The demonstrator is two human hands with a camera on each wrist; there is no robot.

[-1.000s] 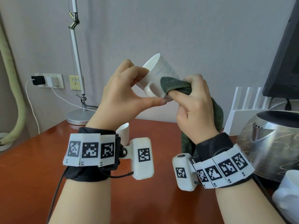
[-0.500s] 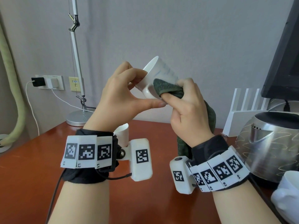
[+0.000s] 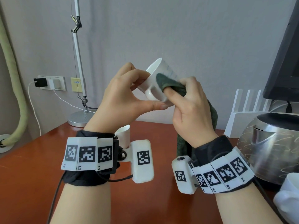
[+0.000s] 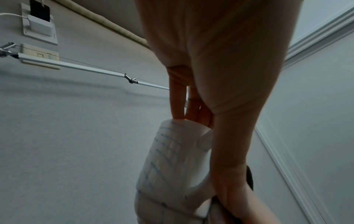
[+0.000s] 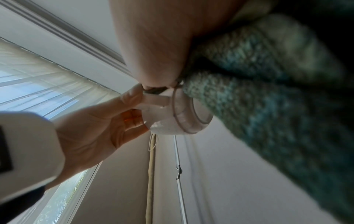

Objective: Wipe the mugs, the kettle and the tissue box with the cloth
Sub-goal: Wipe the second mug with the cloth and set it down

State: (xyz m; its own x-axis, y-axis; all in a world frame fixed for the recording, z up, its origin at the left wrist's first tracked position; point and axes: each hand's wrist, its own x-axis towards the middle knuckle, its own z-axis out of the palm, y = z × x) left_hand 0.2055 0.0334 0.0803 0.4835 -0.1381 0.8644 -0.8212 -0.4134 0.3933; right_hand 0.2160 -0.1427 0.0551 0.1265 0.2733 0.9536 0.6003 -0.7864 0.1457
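Note:
A white mug [image 3: 157, 81] with faint blue lines [image 4: 164, 159] is held tilted in the air above the desk, its mouth facing up and left. My left hand [image 3: 123, 97] grips it, fingers at the rim and thumb under the base [image 5: 184, 119]. My right hand [image 3: 189, 109] holds a dark green cloth [image 3: 171, 84] and presses it against the mug's side by the handle; the cloth [image 5: 268, 98] hangs down past my wrist. A second white mug [image 3: 124, 135] stands on the desk behind my left wrist. A steel kettle [image 3: 271, 146] sits at the right.
A third white mug [image 3: 288, 199] pokes in at the lower right corner. A lamp base [image 3: 79, 118] and pole stand at the back left, a white slotted rack [image 3: 247, 110] and dark monitor [image 3: 286, 62] at the back right. The red-brown desk [image 3: 32, 167] spreads below.
My right hand has slid the cloth leftwards along the mug's side toward the rim. The left hand keeps its hold; the view shifted slightly right.

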